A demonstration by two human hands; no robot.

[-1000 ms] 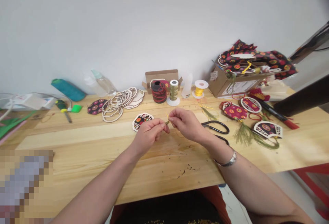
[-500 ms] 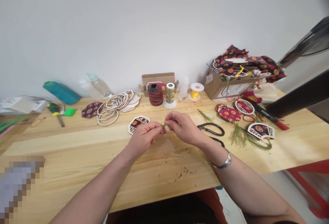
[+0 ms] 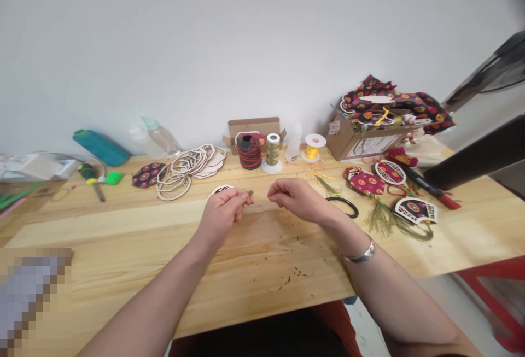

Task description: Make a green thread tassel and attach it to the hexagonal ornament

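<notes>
My left hand (image 3: 223, 209) pinches a small tuft of olive-green thread (image 3: 250, 193) between thumb and fingertips. Most of the thread is hidden inside the fist. A short gap to the right, my right hand (image 3: 293, 198) has thumb and fingers pressed together; whatever it grips is too fine to make out. Partly covered by the left hand, a pale fretwork ornament (image 3: 221, 188) lies on the wooden table (image 3: 135, 236). Beside the right wrist shows one black handle loop of scissors (image 3: 346, 206); the rest is hidden under the arm.
Along the wall stand a dark red cord spool (image 3: 249, 153), an olive thread cone (image 3: 273, 152), a yellow spool (image 3: 313, 149) and a cardboard box (image 3: 361, 141) of fabric. Wooden frames (image 3: 184, 168) lie left; tasselled ornaments (image 3: 369, 182) lie right. A black post (image 3: 479, 152) rises at right.
My hands have drawn apart: the left moved left with the green thread, covering more of the ornament, and the right moved slightly right. The yellow strand between them no longer shows.
</notes>
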